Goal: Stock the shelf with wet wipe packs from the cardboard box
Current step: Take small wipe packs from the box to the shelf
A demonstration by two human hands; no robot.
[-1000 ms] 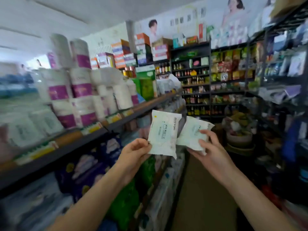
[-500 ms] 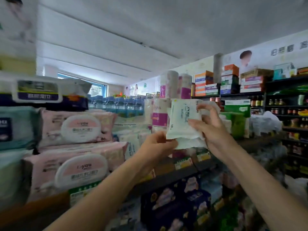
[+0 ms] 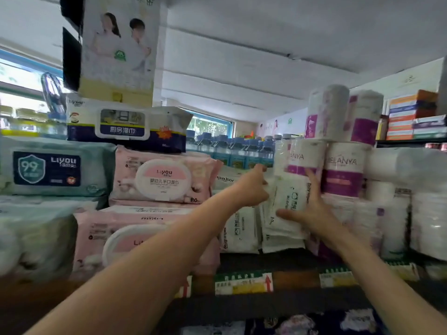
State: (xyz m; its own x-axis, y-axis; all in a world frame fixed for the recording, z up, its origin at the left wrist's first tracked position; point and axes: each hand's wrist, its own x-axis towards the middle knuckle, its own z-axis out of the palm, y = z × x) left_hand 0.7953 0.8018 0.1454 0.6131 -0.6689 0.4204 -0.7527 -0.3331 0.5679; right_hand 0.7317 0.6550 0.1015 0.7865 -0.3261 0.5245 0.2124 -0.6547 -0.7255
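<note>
Small white wet wipe packs (image 3: 290, 201) stand upright at the shelf (image 3: 297, 279), between a row of like packs (image 3: 239, 228) and paper rolls. My right hand (image 3: 314, 211) grips the front pack, thumb below and fingers over its right edge. My left hand (image 3: 254, 187) holds the packs at their left edge, its fingertips hidden behind them. A second white pack (image 3: 283, 240) sits lower, just behind the first. The cardboard box is out of view.
Large pink wipe packs (image 3: 159, 180) and a teal pack (image 3: 58, 168) are stacked to the left, with a blue kitchen-wipe pack (image 3: 125, 126) on top. Purple-banded paper rolls (image 3: 343, 165) crowd the right. Water bottles (image 3: 229, 148) stand behind. Price labels (image 3: 242, 284) line the shelf edge.
Both hands have carried the packs from mid-air up and forward onto the shelf, into the gap beside the paper rolls. The view has swung left to face the shelf.
</note>
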